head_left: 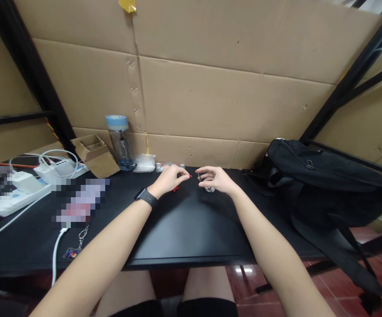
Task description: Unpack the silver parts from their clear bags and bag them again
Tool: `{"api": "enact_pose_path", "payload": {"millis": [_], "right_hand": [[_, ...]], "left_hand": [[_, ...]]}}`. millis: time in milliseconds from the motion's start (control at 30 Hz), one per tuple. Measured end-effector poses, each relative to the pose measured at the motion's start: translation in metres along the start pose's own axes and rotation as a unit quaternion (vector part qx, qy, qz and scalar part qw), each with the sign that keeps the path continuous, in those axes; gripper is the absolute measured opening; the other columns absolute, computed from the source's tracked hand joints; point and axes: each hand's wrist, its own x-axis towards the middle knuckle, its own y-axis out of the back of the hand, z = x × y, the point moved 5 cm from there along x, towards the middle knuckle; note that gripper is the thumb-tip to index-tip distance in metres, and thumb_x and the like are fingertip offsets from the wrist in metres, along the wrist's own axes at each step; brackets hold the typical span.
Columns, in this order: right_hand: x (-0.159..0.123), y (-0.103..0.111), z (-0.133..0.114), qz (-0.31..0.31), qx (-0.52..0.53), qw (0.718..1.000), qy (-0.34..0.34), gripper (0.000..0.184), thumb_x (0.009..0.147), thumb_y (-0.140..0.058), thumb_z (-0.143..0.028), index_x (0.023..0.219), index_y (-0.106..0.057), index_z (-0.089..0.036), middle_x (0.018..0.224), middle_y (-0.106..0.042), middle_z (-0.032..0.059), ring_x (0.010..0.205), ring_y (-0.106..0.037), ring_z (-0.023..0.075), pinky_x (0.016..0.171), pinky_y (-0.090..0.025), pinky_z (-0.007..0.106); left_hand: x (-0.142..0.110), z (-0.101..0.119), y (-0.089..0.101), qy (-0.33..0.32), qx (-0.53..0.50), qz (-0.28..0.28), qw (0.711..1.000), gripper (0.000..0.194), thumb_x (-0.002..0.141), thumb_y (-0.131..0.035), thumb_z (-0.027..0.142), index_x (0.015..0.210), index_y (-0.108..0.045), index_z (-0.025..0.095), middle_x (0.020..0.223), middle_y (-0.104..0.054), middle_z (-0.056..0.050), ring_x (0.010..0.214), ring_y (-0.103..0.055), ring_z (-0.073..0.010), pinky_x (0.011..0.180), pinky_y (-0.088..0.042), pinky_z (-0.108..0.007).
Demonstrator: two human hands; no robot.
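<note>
Container near right hand; contents unclear

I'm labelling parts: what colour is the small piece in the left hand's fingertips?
Red; the small piece at the left hand shows best in the head view.

From seven o'clock, the bare left hand is extended, thumb and forefinger pinched toward three; from five, the bare right hand is held out, fingers curved toward nine.
</note>
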Motion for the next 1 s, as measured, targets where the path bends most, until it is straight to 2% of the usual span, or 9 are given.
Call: {"api": "enact_pose_path", "payload": {"millis": [233, 433, 767, 1000], "right_hand": [[0.001, -0.016, -0.007, 0.041, 0.099, 0.994, 0.016, 0.06, 0.059, -0.093, -0.031, 0.114, -0.068, -0.023, 0.124, -0.069, 0.0068, 0.104, -0.072, 0.0235, 0.098, -0.058, 0.041], [0.0, -0.019, -0.011, 0.039, 0.121, 0.992, 0.014, 0.061, 0.058, -0.094, -0.031, 0.114, -0.068, -0.023, 0.122, -0.069, 0.0058, 0.101, -0.072, 0.0228, 0.099, -0.057, 0.042], [0.004, -0.016, 0.001, 0.067, 0.119, 0.99, 0.042, 0.059, 0.057, -0.095, -0.028, 0.11, -0.07, -0.022, 0.116, -0.069, 0.0066, 0.094, -0.072, 0.021, 0.093, -0.06, 0.038], [0.003, -0.021, -0.005, 0.076, 0.115, 0.99, 0.037, 0.061, 0.056, -0.095, -0.032, 0.11, -0.069, -0.022, 0.116, -0.07, 0.0074, 0.098, -0.072, 0.0233, 0.094, -0.059, 0.042]], "left_hand": [[-0.004, 0.018, -0.006, -0.031, 0.087, 0.059, 0.994, 0.026, 0.102, -0.05, 0.038, 0.098, -0.072, 0.024, 0.108, -0.073, -0.005, 0.109, -0.06, -0.0228, 0.098, -0.035, -0.04], [-0.012, 0.036, -0.004, -0.065, 0.164, 0.12, 0.977, 0.025, 0.102, -0.049, 0.036, 0.103, -0.071, 0.024, 0.128, -0.062, -0.01, 0.126, -0.047, -0.0273, 0.099, -0.034, -0.044], [-0.014, 0.05, -0.004, -0.097, 0.242, 0.155, 0.953, 0.021, 0.101, -0.052, 0.033, 0.104, -0.072, 0.026, 0.13, -0.062, -0.009, 0.127, -0.046, -0.0284, 0.096, -0.036, -0.046], [-0.015, 0.045, -0.006, -0.087, 0.229, 0.162, 0.956, 0.021, 0.1, -0.053, 0.032, 0.103, -0.073, 0.027, 0.125, -0.063, -0.01, 0.125, -0.047, -0.0286, 0.094, -0.037, -0.046]]}}
